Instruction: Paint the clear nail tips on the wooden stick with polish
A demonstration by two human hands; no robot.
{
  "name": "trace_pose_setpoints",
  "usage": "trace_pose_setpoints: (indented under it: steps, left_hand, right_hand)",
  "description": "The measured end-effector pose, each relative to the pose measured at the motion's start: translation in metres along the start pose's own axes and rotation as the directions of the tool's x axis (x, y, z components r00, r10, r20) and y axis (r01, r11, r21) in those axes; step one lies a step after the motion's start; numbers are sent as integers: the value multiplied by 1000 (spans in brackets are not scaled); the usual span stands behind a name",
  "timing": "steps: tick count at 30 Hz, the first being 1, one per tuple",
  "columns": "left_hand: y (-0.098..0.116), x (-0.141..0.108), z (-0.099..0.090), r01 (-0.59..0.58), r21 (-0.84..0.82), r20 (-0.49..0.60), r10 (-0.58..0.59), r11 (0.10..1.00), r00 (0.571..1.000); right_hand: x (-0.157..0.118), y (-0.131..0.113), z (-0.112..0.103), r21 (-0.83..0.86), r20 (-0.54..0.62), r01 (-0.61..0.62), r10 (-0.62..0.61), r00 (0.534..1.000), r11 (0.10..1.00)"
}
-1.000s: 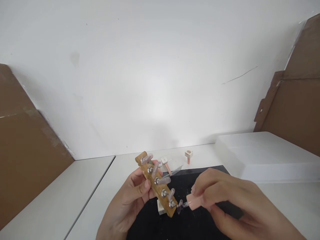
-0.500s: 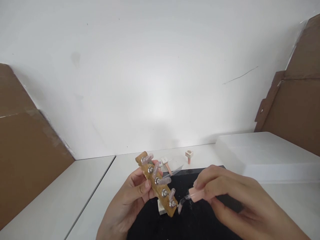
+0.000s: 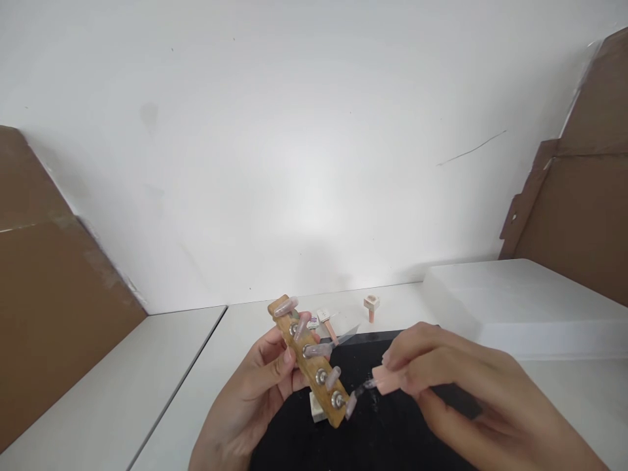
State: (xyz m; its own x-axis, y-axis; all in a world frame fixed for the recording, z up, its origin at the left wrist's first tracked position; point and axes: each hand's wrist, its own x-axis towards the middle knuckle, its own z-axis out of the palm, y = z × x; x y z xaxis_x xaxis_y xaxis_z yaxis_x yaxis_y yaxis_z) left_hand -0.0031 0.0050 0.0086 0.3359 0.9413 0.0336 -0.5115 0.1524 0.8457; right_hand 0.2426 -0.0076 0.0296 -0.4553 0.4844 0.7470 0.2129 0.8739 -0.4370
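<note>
My left hand (image 3: pixel 252 386) is closed around a wooden nail-tip stand (image 3: pixel 313 374), thumb on its near edge. The stand is tilted, running down to the right, and carries a row of round metal mounts with several clear pinkish false nails. In my right hand (image 3: pixel 456 379) is a nail polish brush (image 3: pixel 387 379), pinched by its pale pink cap. Its bristles reach left to the lowest false nail (image 3: pixel 350 405) at the stand's near end and appear to touch it. A small off-white block (image 3: pixel 317 408) shows partly behind the stand.
Under my hands lies a black mat (image 3: pixel 299 438) on a white table (image 3: pixel 176 405). Beyond it lie small pink-handled pieces with pale square tops (image 3: pixel 371 303) and a clear pointed sheet (image 3: pixel 349 335). A white box (image 3: pixel 510 301) stands right; cardboard panels (image 3: pixel 59 314) flank the sides.
The stand has turned slightly in my left hand, and the false nails now sit at different angles. My right hand has barely moved, keeping the brush at the lowest nail.
</note>
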Motion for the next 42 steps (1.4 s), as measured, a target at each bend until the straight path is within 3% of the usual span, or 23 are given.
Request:
trace_pose_setpoints:
  steps: [3, 10, 18, 27, 35, 42]
  left_hand:
    - [0, -1, -1, 12, 13, -17, -11, 1000, 1000]
    - [-2, 6, 0, 34, -7, -39, -34, 999, 999]
    - [-2, 2, -5, 28, 6, -22, -28, 1000, 999]
    - [-2, 8, -3, 50, 2, -41, -50, 999, 998]
    - [-4, 5, -7, 47, -6, -52, -47, 999, 998]
    - [-5, 6, -7, 31, -13, -62, -32, 999, 998]
  right_hand:
    - [-6, 4, -3, -39, 4, -23, 24, 1000, 999]
    - [-3, 1, 3, 113, 52, 19, -25, 998, 993]
    - [-9, 6, 0, -40, -29, 0, -1, 1000, 999]
    - [-3, 0, 6, 96, 0, 12, -12, 1000, 995]
    - [-9, 5, 3, -32, -66, 0, -2, 998, 999]
    - [-7, -1, 9, 128, 10, -20, 18, 1000, 992]
